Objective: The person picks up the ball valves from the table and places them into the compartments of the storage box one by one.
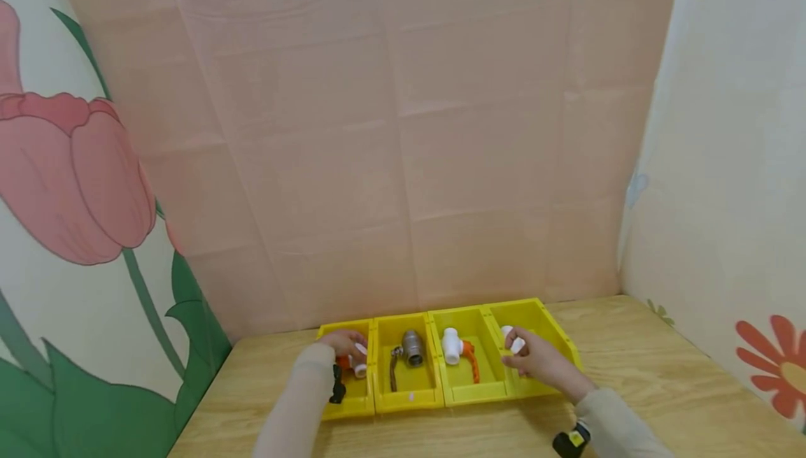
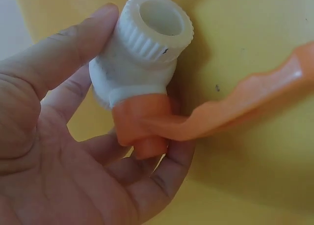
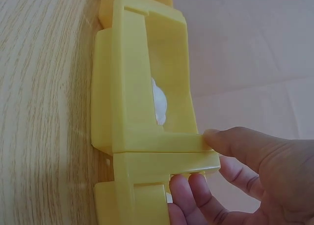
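Observation:
In the far-left compartment my left hand (image 1: 345, 341) grips a white plastic ball valve (image 2: 147, 53) with an orange lever handle (image 2: 235, 102). The thumb lies along its white body, and fingers curl below the orange cap. My right hand (image 1: 535, 359) reaches into the far-right compartment, around a white fitting (image 1: 518, 345) that its fingers partly cover. In the right wrist view, the thumb (image 3: 240, 141) lies at the rim of the divider, with curled fingertips on the other side. Whether these fingers grip the fitting is hidden.
Four yellow bins (image 1: 412, 398) stand side by side on a wooden table (image 1: 604, 346). A grey metal valve (image 1: 412, 348) lies in the second. The third holds another white valve (image 1: 451, 346) with an orange handle. A pinkish cloth (image 1: 403, 164) hangs behind.

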### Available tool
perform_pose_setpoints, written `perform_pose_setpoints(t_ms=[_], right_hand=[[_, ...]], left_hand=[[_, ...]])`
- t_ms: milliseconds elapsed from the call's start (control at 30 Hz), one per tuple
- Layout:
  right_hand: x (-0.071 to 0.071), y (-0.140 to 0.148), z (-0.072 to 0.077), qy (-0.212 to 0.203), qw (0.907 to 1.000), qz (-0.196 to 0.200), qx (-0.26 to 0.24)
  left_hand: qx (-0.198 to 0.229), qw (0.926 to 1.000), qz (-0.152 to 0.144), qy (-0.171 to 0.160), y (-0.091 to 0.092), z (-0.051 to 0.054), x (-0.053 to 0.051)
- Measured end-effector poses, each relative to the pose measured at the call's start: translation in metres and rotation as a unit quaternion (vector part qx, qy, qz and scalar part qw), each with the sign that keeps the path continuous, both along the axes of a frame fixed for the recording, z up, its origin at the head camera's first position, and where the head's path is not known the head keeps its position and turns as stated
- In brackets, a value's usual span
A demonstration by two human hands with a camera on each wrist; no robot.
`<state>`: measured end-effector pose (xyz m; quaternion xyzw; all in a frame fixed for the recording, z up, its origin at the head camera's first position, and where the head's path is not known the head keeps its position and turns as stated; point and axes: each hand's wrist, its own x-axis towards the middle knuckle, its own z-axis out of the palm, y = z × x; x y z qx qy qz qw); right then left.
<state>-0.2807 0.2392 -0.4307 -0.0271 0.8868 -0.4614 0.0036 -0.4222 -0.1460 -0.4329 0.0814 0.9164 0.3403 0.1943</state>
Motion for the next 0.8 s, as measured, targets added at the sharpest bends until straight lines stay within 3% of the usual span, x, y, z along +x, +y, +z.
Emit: perform_pose_setpoints(t_ms=[133, 300, 567, 800], right_hand=[[0.000, 0.001, -0.001, 0.003, 1.0000, 0.007, -0.003], [-0.001, 0.002, -0.003, 0.006, 1.0000, 0.006, 0.001], [-0.002, 0.002, -0.003, 0.008, 0.9999, 0.003, 0.006], [-0.003, 0.001, -0.003, 0.017, 0.9997, 0.009, 0.011]], left_hand=[[-0.020, 0.9995, -0.022, 0.004, 0.000, 0.001, -0.002], [-0.021, 0.9996, -0.018, 0.008, 0.001, 0.004, 0.001], [-0.041, 0.9982, -0.029, 0.032, -0.001, 0.016, 0.014], [-0.053, 0.9977, -0.023, 0.035, 0.000, 0.021, 0.017]])
